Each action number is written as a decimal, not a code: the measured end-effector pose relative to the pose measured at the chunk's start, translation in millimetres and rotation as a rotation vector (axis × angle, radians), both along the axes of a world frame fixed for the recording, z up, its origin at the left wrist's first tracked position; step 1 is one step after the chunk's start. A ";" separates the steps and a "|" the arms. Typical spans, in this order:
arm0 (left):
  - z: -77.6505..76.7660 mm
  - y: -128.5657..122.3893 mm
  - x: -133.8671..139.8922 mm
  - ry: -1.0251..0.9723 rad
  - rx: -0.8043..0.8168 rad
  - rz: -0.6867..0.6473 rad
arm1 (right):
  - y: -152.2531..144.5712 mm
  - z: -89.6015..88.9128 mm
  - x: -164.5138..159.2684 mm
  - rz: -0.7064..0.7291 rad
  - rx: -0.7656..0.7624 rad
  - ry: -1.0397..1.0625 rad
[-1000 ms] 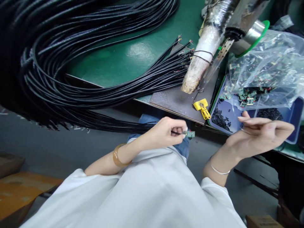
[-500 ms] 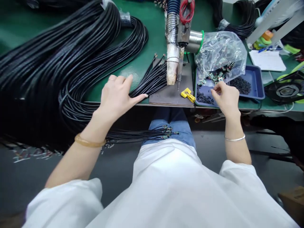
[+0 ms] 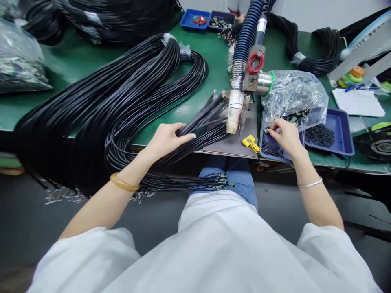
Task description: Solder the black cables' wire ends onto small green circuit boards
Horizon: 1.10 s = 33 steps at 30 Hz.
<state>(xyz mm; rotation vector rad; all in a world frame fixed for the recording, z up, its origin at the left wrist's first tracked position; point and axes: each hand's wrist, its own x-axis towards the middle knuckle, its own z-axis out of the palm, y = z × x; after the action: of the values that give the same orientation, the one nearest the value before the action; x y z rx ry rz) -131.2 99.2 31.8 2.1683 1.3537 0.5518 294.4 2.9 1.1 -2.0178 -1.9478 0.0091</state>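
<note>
My left hand [image 3: 169, 140] is closed on several black cables [image 3: 203, 114], its thumb below and fingers above. Their raised far ends are blurred. More black cables [image 3: 210, 136] lie beneath, on a dark board [image 3: 229, 148]. My right hand [image 3: 285, 135] pinches over a blue tray [image 3: 281, 158] that holds small black pieces [image 3: 270, 147]. Whatever sits between its fingertips is too small to make out. Beside that hand, a clear plastic bag [image 3: 296, 91] with small green circuit boards rests on the tray. Finished-looking cable ends with green boards [image 3: 221, 181] lie across my lap.
A soldering iron [image 3: 246, 108] and a hose nozzle [image 3: 234, 116] hang above the board, near a solder spool [image 3: 264, 83]. A yellow clip-like tool [image 3: 251, 143] lies at the board's edge. Large cable coils [image 3: 146, 77] cover the left; a fan [image 3: 374, 142] stands right.
My left hand has closed on part of the cable bunch and lifted its far ends. My right hand has shifted toward the tray's left side. The view now takes in more of the table's back.
</note>
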 end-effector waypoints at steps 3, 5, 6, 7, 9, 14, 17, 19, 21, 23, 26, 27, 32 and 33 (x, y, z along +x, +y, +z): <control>-2.0 24.1 -6.9 0.032 0.138 0.177 | -6.5 -1.5 -1.2 -0.009 0.026 0.006; -7.4 36.2 -9.2 0.042 0.202 0.301 | -9.7 -1.8 -4.6 -0.006 0.034 -0.005; -10.9 39.3 -8.9 0.065 0.212 0.337 | -11.3 -1.6 -6.7 -0.002 0.030 -0.022; -14.6 40.2 -7.5 0.107 0.207 0.340 | -12.9 -1.1 -8.9 0.000 0.022 -0.049; -22.0 35.9 -2.2 0.225 0.142 0.236 | -16.9 0.4 -13.6 0.004 0.001 -0.115; -30.7 3.5 16.5 0.302 0.231 0.061 | -31.6 3.2 -23.3 0.021 0.005 -0.146; -31.1 -24.4 35.7 0.165 0.503 0.085 | -41.7 2.4 -25.9 -0.028 0.063 -0.121; -34.1 -40.5 55.1 0.104 0.529 -0.120 | -47.6 1.2 -25.8 -0.082 0.111 -0.083; -40.6 -47.4 76.7 0.159 0.498 -0.234 | -52.5 -0.1 -24.6 -0.121 0.145 -0.008; -48.7 -41.5 94.8 0.197 0.456 -0.182 | -56.7 -0.8 -22.7 -0.144 0.160 0.075; -56.8 -16.0 107.8 -0.031 0.373 -0.002 | -61.9 -0.6 -20.2 -0.172 0.184 0.159; -57.1 -7.6 108.7 -0.173 0.325 0.077 | -63.2 -0.3 -19.7 -0.183 0.194 0.172; -35.3 -13.1 104.9 -0.855 0.010 0.273 | -66.7 1.9 -19.9 -0.215 0.218 0.211; -28.4 -25.1 104.6 -0.887 -0.057 0.186 | -66.9 2.7 -20.2 -0.217 0.205 0.209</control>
<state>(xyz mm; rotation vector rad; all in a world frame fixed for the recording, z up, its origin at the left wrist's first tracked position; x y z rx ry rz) -26.7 74.1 3.4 1.4334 1.0253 1.3238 274.2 -64.0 3.8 -1.9930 -1.5318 -0.0287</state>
